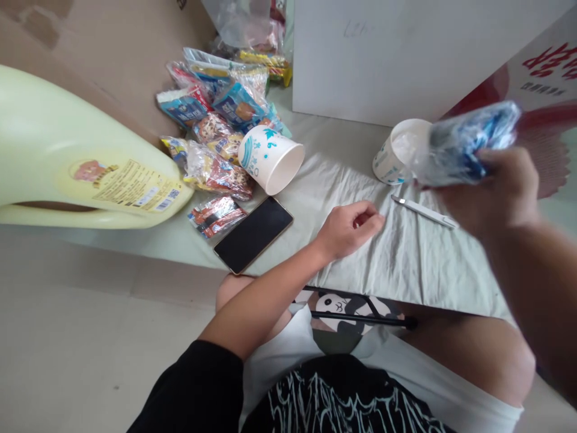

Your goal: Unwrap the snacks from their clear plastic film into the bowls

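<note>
Packet [471, 141], one; cups [384, 163], two

Right hand [507, 186] raised (blurred; seemingly clenched).

I operate above a wrinkled, pale green, cloth-covered work surface [333, 153] that crosses the centre of my view. Pale grey floor [72, 355] with a faint straight seam occupies the lower left. Brown cardboard panel [112, 54]: upright, upper left. White panel [406, 54]: far side, marked with faint handwriting. Red-and-white printed panel [554, 114]: far right. Below the near edge I register a black bar [360, 318] across a panda-printed panel [327, 304]. Illumination: soft and diffuse.
</note>
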`<action>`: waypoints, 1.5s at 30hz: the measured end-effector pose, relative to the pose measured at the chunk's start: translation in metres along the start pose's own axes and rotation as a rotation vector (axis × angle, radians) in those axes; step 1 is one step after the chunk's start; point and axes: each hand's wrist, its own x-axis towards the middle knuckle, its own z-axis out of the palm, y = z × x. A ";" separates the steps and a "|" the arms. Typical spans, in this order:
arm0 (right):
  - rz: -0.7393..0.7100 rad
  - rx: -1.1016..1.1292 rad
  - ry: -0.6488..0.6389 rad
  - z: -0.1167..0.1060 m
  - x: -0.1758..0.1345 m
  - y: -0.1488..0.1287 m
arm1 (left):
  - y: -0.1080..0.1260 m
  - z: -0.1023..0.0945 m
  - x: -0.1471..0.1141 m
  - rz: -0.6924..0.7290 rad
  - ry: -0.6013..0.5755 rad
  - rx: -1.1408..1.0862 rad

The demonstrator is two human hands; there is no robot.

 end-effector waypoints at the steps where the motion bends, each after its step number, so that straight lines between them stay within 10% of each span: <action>1: 0.027 0.111 -0.034 0.011 -0.012 -0.001 | -0.001 0.000 0.001 -0.001 -0.027 -0.044; 4: 0.325 0.877 -0.100 0.047 -0.042 -0.002 | -0.006 0.001 0.004 -0.006 -0.078 -0.223; 7: 0.434 1.090 -0.129 0.071 -0.058 0.004 | -0.015 0.004 0.007 -0.014 0.020 -0.332; 13: 0.241 0.340 -0.394 0.057 -0.072 0.030 | -0.020 0.001 0.012 -0.127 0.036 -0.402; 18: -0.031 -0.344 0.212 0.025 -0.075 0.080 | -0.026 -0.005 0.025 0.018 0.145 -0.104; 21: -0.103 -0.514 0.327 0.021 -0.074 0.115 | -0.029 -0.005 0.031 0.079 0.154 0.236; 26: -0.005 -0.437 0.196 0.024 -0.070 0.136 | -0.031 0.001 0.033 0.209 0.190 0.653; 36: 0.104 -0.073 0.211 0.015 -0.072 0.112 | -0.040 -0.003 0.035 0.473 0.206 0.785; 45: 0.003 0.061 0.211 0.019 -0.069 0.099 | -0.033 0.005 0.034 0.397 0.080 0.824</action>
